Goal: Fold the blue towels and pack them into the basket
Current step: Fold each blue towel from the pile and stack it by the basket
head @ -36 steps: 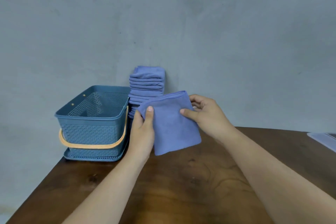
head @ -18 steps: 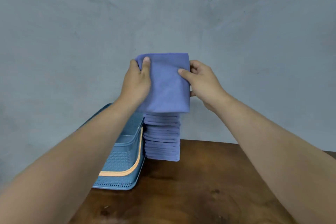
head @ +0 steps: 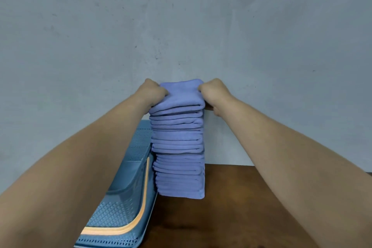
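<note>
A tall stack of folded blue cloth towels [head: 178, 147] is seen standing on the dark brown wooden table [head: 241, 207], against the grey plaster wall [head: 181, 26]. The topmost folded blue towel [head: 180, 94] is gripped at both ends: the left hand [head: 154, 91] is closed on its left edge, the right hand [head: 214, 94] is closed on its right edge, fingers curled into the cloth on each side. The towel is laid on top of the stack, touching the one beneath; whether it is fully released cannot be told. A blue perforated plastic basket with an orange handle [head: 124, 197] is placed just left of the stack, touching or nearly touching it; its inside is mostly hidden by the left forearm, and no towel is seen in the visible part. Progress is judged as partway: folding appears largely done, many towels are stacked, packing into the basket is not yet started as far as shown. No unfolded towels are visible on the table.
</note>
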Motion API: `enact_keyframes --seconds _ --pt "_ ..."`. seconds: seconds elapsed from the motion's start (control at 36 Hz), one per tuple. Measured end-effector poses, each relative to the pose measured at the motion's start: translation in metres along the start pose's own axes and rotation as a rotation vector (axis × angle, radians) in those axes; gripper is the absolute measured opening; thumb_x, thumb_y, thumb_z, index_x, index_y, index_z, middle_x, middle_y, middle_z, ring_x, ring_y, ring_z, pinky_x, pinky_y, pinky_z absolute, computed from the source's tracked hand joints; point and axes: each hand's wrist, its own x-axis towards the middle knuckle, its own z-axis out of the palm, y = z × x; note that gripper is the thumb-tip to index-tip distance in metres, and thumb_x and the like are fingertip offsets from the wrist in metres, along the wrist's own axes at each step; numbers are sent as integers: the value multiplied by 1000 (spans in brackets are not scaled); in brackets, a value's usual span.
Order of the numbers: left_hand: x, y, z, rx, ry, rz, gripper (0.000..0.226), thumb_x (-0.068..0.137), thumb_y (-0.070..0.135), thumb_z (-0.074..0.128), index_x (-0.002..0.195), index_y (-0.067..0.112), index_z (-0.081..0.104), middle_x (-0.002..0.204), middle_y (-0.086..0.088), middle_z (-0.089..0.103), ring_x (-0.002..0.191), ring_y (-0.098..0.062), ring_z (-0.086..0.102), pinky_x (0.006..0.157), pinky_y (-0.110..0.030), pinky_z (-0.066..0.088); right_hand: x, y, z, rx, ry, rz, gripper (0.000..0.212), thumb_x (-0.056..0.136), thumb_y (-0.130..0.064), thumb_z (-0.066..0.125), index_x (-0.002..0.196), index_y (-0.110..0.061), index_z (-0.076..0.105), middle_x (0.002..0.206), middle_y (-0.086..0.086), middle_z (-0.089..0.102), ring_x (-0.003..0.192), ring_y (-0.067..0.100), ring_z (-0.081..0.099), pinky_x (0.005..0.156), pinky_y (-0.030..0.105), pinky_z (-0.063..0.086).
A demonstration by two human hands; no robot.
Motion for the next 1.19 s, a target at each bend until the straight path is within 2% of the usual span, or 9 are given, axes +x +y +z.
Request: enact_keyframes --seconds 0.08,0.17,0.28,0.39,0.5,0.67,0.89,1.06,1.19 --pt "8 -7 1 -22 29 -9 36 96 21 66 118 -5 59 76 -5 43 63 -20 42 54 -28 32 -2 7 0 -128 27 -121 31 66 -24 54 96 -17 51 86 4 53 74 25 51 53 29 42" --pt "9 -10 -1 59 86 57 57 94 18 66 140 -13 50 76 -4 44 64 -20 42 56 -30 33 -8 8 -3 -247 98 -247 30 78 -17 59 107 -17 57 106 3 63 90 27 63 78 38 56" --pt "-3 -6 -9 184 187 363 34 96 20 64 129 17 58 127 -5 62 109 -24 59 87 -33 43 -18 -6 -12 -370 31 -605 47 79 -4 59 121 -24 69 124 0 62 113 18 61 101 30 48" --pt "-19 6 -4 267 -145 503 33 104 39 61 134 27 65 130 7 64 122 -14 58 99 -28 38 -28 -19 -19 -605 -356 -576 34 97 -30 67 130 -28 71 131 -8 69 120 11 61 106 29 46" --pt "-22 0 8 360 -320 423 47 108 51 49 151 32 54 154 7 55 139 -16 50 119 -37 33 -31 -7 -20 -676 -483 -450 44 105 -49 56 142 -27 64 143 -7 63 130 13 58 115 35 42" --pt "-34 6 -4 282 -213 438 38 111 45 43 143 34 60 145 5 61 130 -17 54 110 -36 39 -48 -16 -36 -567 -358 -506 36 106 -39 57 138 -27 66 137 -10 65 123 7 57 100 23 39" --pt "-68 -36 -58 314 -125 373 39 111 53 38 134 31 60 134 9 62 122 -17 56 100 -37 39 -110 -46 -42 -462 -280 -643 28 104 -34 60 130 -29 69 138 -13 61 127 5 52 101 23 36" --pt "-108 -100 -104 396 -79 244 39 110 53 40 133 29 60 128 4 63 117 -19 57 95 -35 39 -169 -30 -1 -480 -196 -823 19 100 -21 59 113 -23 72 113 -9 65 90 -1 56 94 31 46" --pt "-148 -161 -121 585 -100 135 41 110 47 43 137 20 58 139 -8 63 123 -28 59 104 -40 44 -217 1 51 -501 -282 -724 15 94 -26 61 102 -25 73 103 -6 70 97 17 65 88 41 54"
